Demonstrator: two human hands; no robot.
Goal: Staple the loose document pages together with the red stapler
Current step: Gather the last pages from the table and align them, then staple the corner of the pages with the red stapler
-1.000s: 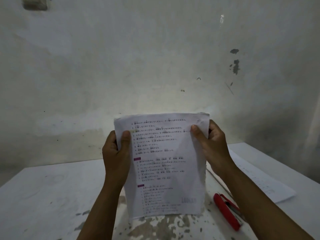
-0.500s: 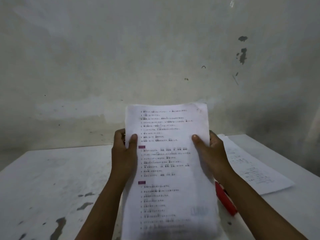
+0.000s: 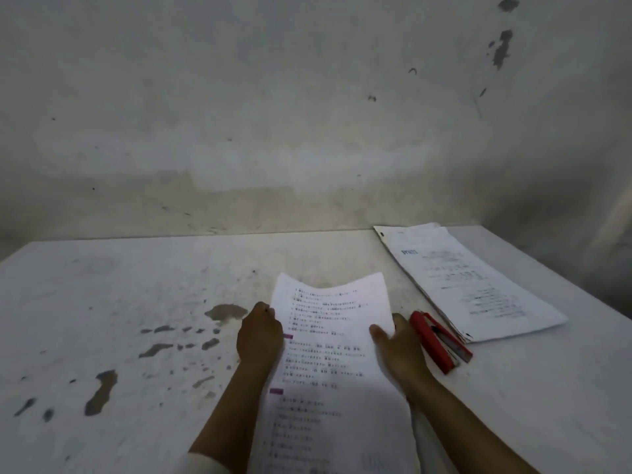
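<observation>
Lying diagonally, red stapler [image 3: 440, 341] points far-left.

Two bare forearms coming up from the bottom edge, left hand [image 3: 260, 336] and right hand [image 3: 398, 354] bare, no rings or watch showing, a pale sleeve cuff [image 3: 201, 464] at the left elbow, right arm uncovered

A white worktop [image 3: 119, 302] with chipped, flaking paint meets a stained, scuffed wall [image 3: 273, 114] along its far edge.
</observation>
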